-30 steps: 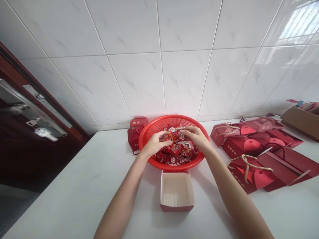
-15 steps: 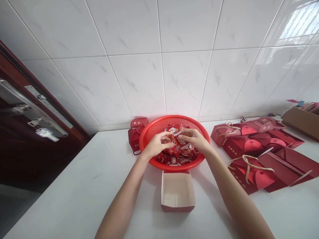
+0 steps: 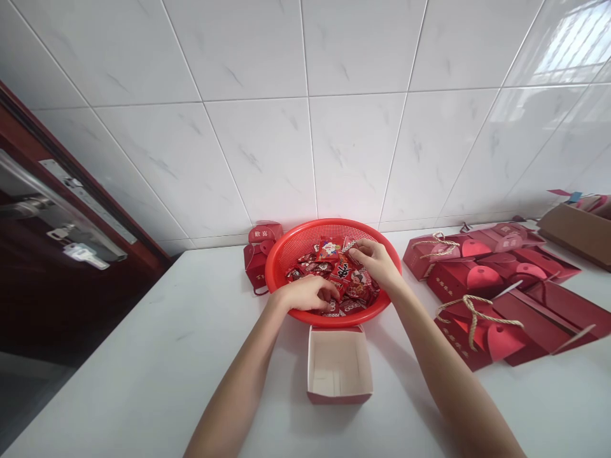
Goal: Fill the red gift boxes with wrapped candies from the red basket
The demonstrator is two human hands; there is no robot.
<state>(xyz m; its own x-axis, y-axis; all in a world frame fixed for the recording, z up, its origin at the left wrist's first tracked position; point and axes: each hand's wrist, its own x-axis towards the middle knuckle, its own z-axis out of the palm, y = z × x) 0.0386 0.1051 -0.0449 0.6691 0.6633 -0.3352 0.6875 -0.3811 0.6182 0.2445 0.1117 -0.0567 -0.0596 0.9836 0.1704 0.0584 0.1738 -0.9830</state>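
A red plastic basket (image 3: 289,245) holds many small wrapped candies (image 3: 329,249), mostly in red wrappers. My left hand (image 3: 308,294) reaches into the near left part of it, fingers curled down among the packets; what they grip is hidden. On the right side of the basket, my right hand (image 3: 375,259) pinches a red and white candy packet (image 3: 349,244) between thumb and fingers. Directly in front of the basket stands an open box (image 3: 340,366), white inside and red outside, with no candies in it.
Several red gift boxes (image 3: 482,277) with rope handles stand on the right of the white table (image 3: 191,356). Another small red box (image 3: 260,254) is left of the basket. A brown carton (image 3: 575,229) sits far right. Behind is a tiled wall; a door with keys (image 3: 84,253) is left.
My left hand has moved down toward the near side of the basket, and its fingers have curled in among the candies. My right hand has shifted slightly, to the packet at the right.
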